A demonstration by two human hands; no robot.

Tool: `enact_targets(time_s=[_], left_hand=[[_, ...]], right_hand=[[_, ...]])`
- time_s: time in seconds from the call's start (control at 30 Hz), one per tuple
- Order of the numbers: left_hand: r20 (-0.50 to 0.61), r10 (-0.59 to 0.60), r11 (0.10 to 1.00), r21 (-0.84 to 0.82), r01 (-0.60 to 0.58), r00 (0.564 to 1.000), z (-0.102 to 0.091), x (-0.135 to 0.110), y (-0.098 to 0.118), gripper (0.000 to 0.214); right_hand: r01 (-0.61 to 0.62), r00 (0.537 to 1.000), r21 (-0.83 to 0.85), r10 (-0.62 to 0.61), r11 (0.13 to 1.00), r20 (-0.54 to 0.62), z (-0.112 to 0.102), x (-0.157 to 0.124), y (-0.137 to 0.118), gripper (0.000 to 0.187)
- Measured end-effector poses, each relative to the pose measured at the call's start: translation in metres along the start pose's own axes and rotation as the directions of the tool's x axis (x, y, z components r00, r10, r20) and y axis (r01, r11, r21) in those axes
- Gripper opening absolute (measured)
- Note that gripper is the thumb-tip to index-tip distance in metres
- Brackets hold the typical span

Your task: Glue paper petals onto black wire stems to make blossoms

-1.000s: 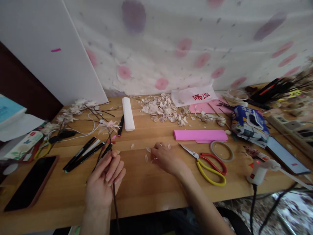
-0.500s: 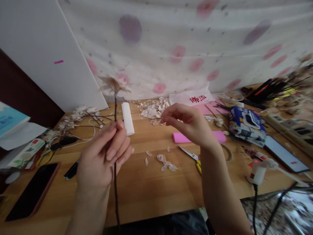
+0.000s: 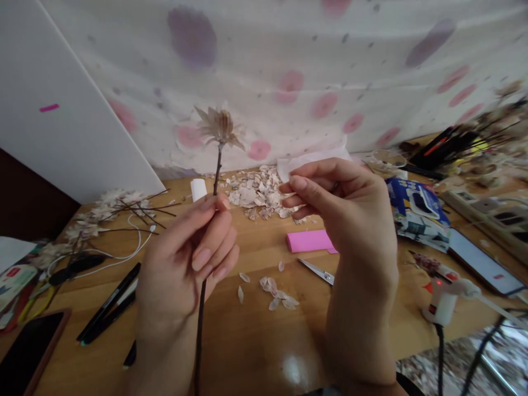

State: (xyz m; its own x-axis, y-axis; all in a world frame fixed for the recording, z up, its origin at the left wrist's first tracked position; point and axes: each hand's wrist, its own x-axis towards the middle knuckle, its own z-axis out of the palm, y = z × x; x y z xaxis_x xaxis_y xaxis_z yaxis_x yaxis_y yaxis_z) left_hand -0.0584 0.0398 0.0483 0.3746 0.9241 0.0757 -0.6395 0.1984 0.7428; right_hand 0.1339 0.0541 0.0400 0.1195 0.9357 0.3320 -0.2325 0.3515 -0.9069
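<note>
My left hand (image 3: 187,253) is closed around the thin dark stem of a pale dried-looking flower (image 3: 220,127). The flower stands upright above the fingers, its beige petals spread around a brownish centre. To its right, my right hand (image 3: 346,209) is raised with thumb and index fingertip pressed together and the other fingers curled. Whatever lies in that pinch is too small to make out. Behind the hands is a heap of pale loose petals (image 3: 258,192). A few single petals (image 3: 278,294) lie on the wooden table between my wrists.
Scissors (image 3: 315,270) and a folded pink strip (image 3: 309,241) lie by my right wrist. A glue gun (image 3: 441,297) with a red light, a blue packet (image 3: 416,212) and a phone (image 3: 482,264) are at right. Finished-looking flowers (image 3: 119,204), pens (image 3: 109,305) and another phone (image 3: 33,352) are at left.
The flower has moved up and right in view, its head tilting to show more of its centre. My right hand has drawn back from the petal heap, nearer to me. The view has shifted.
</note>
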Motion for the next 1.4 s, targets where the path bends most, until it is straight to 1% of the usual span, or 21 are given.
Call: enact_targets(time_s=[0.07, 0.13, 0.2, 0.23, 0.3, 0.37, 0.43, 0.5, 0.57, 0.63, 0.73, 0.83, 0.9, 0.97, 1.03, 1.13, 1.2, 1.3, 1.4], left_hand=[[0.012, -0.009, 1.000, 0.024, 0.009, 1.000, -0.003, 0.002, -0.002, 0.055], [0.004, -0.009, 0.999, 0.051, 0.009, 1.000, -0.005, 0.004, -0.005, 0.052], [-0.038, 0.001, 0.997, 0.076, 0.001, 0.999, -0.007, 0.007, -0.009, 0.043], [-0.082, 0.012, 0.996, 0.094, -0.004, 0.997, -0.007, 0.008, -0.011, 0.037], [-0.162, 0.052, 0.989, 0.144, -0.028, 0.985, -0.008, 0.011, -0.015, 0.020], [-0.209, 0.075, 0.973, 0.228, -0.026, 0.975, -0.008, 0.014, -0.019, 0.007], [-0.230, 0.081, 0.952, 0.305, -0.007, 0.970, -0.007, 0.015, -0.022, 0.013], [-0.248, 0.045, 0.935, 0.353, 0.046, 0.968, -0.006, 0.015, -0.024, 0.020], [-0.236, 0.003, 0.924, 0.373, 0.088, 0.972, -0.005, 0.016, -0.026, 0.024], [-0.195, -0.017, 0.924, 0.372, 0.090, 0.981, -0.006, 0.016, -0.028, 0.024], [-0.169, -0.003, 0.939, 0.339, 0.061, 0.986, -0.009, 0.018, -0.031, 0.020], [-0.190, -0.002, 0.954, 0.295, 0.059, 0.982, -0.010, 0.018, -0.033, 0.020], [-0.210, -0.013, 0.966, 0.251, 0.067, 0.978, -0.009, 0.018, -0.032, 0.023], [-0.212, -0.059, 0.979, 0.181, 0.099, 0.976, -0.008, 0.018, -0.030, 0.027], [-0.192, -0.132, 0.983, 0.098, 0.153, 0.972, -0.008, 0.018, -0.027, 0.031], [-0.118, -0.253, 0.967, -0.012, 0.253, 0.960, -0.008, 0.017, -0.023, 0.034], [-0.036, -0.331, 0.942, -0.064, 0.328, 0.943, -0.010, 0.017, -0.023, 0.033], [0.053, -0.408, 0.907, -0.090, 0.411, 0.911, -0.011, 0.016, -0.024, 0.030], [0.097, -0.438, 0.891, -0.082, 0.446, 0.894, -0.011, 0.016, -0.027, 0.031]], right_hand=[[-0.040, 0.998, 0.000, 0.040, 0.999, 0.042, -0.002, 0.002, 0.001, 0.010], [-0.131, 0.983, -0.034, 0.134, 0.991, 0.127, -0.005, 0.002, 0.002, 0.014], [-0.220, 0.952, -0.081, 0.232, 0.972, 0.199, -0.006, 0.001, 0.004, 0.022], [-0.242, 0.940, -0.095, 0.257, 0.966, 0.223, -0.006, 0.000, 0.004, 0.025], [-0.235, 0.933, -0.102, 0.254, 0.967, 0.254, -0.005, -0.002, 0.006, 0.025], [-0.198, 0.932, -0.099, 0.218, 0.975, 0.290, -0.001, -0.004, 0.006, 0.023], [-0.181, 0.929, -0.095, 0.202, 0.979, 0.311, 0.002, -0.006, 0.006, 0.023], [-0.180, 0.929, -0.076, 0.195, 0.981, 0.315, 0.006, -0.008, 0.004, 0.024], [-0.188, 0.928, -0.050, 0.194, 0.981, 0.318, 0.008, -0.009, 0.003, 0.023], [-0.194, 0.925, -0.030, 0.194, 0.980, 0.326, 0.009, -0.010, 0.002, 0.021], [-0.190, 0.924, -0.043, 0.194, 0.981, 0.329, 0.010, -0.010, 0.002, 0.017], [-0.163, 0.932, -0.109, 0.190, 0.981, 0.308, 0.009, -0.011, 0.002, 0.016], [-0.142, 0.931, -0.149, 0.183, 0.979, 0.315, 0.005, -0.011, 0.001, 0.018], [-0.103, 0.911, -0.186, 0.167, 0.977, 0.377, -0.001, -0.010, 0.000, 0.023], [-0.024, 0.888, -0.203, 0.113, 0.979, 0.445, -0.008, -0.008, -0.002, 0.020], [0.139, 0.886, -0.190, -0.036, 0.972, 0.462, -0.013, -0.003, -0.003, 0.013], [0.226, 0.867, -0.156, -0.126, 0.961, 0.482, -0.012, 0.000, 0.000, 0.015], [0.284, 0.829, -0.099, -0.192, 0.954, 0.525, -0.007, 0.001, 0.004, 0.014], [0.295, 0.824, -0.094, -0.204, 0.951, 0.529, -0.003, 0.001, 0.007, 0.016]])
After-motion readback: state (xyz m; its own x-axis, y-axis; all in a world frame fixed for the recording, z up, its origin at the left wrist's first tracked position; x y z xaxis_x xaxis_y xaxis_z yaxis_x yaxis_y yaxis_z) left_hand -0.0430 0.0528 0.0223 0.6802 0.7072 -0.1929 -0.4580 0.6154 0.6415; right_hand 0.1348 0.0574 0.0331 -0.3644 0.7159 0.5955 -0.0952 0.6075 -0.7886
